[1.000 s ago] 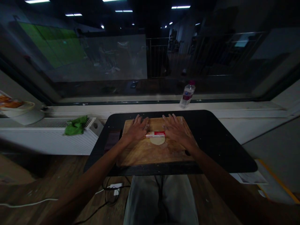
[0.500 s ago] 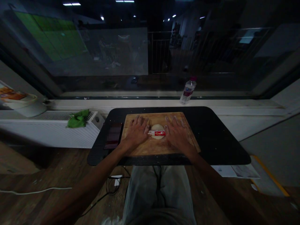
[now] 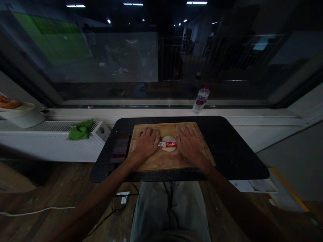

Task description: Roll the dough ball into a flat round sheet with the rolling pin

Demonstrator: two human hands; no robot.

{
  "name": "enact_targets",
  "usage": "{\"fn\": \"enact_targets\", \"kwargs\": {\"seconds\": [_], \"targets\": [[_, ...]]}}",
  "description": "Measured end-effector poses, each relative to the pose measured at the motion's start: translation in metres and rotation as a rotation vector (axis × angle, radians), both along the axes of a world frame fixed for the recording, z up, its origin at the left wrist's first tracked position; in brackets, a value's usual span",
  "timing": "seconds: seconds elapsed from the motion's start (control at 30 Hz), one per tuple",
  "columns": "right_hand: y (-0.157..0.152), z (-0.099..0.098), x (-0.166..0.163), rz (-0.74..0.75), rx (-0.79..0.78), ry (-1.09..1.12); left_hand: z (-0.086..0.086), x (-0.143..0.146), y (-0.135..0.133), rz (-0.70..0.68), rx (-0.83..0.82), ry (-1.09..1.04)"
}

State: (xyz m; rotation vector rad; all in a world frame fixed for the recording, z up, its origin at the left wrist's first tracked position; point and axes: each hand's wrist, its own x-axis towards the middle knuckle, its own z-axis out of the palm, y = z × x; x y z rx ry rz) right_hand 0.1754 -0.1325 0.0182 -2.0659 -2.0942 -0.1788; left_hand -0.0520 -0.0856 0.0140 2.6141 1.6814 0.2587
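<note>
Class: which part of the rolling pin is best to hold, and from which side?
The two ends, from above with flat palms: the rolling pin lies crosswise with its middle on the dough; the left hand and right hand rest on those ends.

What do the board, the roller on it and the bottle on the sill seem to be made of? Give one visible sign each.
The board: wood, matt, brown with grain streaks. The roller: unclear, hidden under a printed red-and-white wrapper. The bottle: likely clear plastic, see-through with a label and pinkish cap.
</note>
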Motion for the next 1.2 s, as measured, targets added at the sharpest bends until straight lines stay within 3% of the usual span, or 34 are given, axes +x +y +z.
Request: {"fn": "enact_targets", "kwargs": {"seconds": [0.6,0.83,1.2], "targets": [[0.068,0.007,0.008,-0.030,-0.022,0.094,0.013,0.009,0.062,0.073,0.049,-0.005],[0.076,0.018,0.007,-0.048,-0.053,0.138,0.014,0.010,0.074,0.067,0.055,0.004],[0.081,0.016,0.006,-0.080,-0.117,0.147,0.011,0.013,0.092,0.093,-0.016,0.016]]}}
